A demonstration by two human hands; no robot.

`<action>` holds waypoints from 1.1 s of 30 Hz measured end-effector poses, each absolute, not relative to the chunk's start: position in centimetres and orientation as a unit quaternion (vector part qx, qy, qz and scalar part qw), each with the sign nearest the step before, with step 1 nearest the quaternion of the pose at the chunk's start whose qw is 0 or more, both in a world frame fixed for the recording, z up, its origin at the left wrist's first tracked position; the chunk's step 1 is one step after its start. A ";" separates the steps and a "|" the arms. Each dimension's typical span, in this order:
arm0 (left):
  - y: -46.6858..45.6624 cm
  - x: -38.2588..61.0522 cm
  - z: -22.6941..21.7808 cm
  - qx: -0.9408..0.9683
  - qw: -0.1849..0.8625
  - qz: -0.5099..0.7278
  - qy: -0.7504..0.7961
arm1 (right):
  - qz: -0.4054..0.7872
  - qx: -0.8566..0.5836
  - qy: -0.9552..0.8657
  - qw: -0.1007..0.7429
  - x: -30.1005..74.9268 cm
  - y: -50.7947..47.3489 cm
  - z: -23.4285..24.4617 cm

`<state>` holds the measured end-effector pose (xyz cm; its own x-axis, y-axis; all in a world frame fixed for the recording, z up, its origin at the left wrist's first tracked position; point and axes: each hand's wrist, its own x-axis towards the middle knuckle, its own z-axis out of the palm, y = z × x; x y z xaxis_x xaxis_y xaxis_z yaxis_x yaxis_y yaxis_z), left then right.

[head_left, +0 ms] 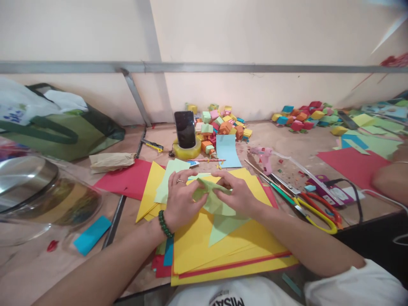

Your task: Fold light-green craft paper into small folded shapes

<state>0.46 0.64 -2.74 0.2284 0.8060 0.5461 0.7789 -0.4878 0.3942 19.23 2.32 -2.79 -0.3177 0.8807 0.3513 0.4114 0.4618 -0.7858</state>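
Note:
Both my hands meet over a stack of yellow paper sheets (223, 250) at the table's near edge. My left hand (180, 199), with a ring and a green bead bracelet, pinches one side of a folded light green paper (213, 199). My right hand (237, 193) pinches the other side of the same piece. A loose light green triangle (223, 227) lies on the yellow sheets just below my hands.
Scissors (309, 206) and a pink glue gun (263, 155) lie to the right. A phone (185, 128) leans in a tape roll before a pile of coloured paper cubes (223, 123). A green bag (60, 127) and a glass lid (44, 191) sit left. Another person's arm (390, 180) rests at far right.

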 end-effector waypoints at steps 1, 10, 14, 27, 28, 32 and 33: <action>0.6 0.5 -2.8 0.784 0.014 0.357 0.508 | 0.292 -0.422 -0.759 0.400 19.1 2.2 -3.0; 1.1 0.0 -2.1 0.734 0.126 0.450 0.492 | 0.318 -0.440 -0.748 0.382 20.2 3.2 -2.8; 2.3 -1.1 -1.8 0.655 0.241 0.494 0.519 | 0.375 -0.451 -0.725 0.360 20.8 3.9 -2.6; 2.0 0.2 -3.3 0.439 0.602 0.492 0.449 | 0.626 -0.431 -0.415 0.499 19.3 4.0 -3.0; 1.5 0.8 -3.3 0.435 0.635 0.468 0.434 | 0.626 -0.425 -0.415 0.506 19.0 3.8 -3.2; 0.5 1.8 -2.7 0.402 0.678 0.447 0.422 | 0.630 -0.394 -0.489 0.457 18.6 3.0 -3.6; 0.6 1.7 -2.4 0.400 0.675 0.446 0.429 | 0.626 -0.389 -0.519 0.433 18.8 3.0 -3.5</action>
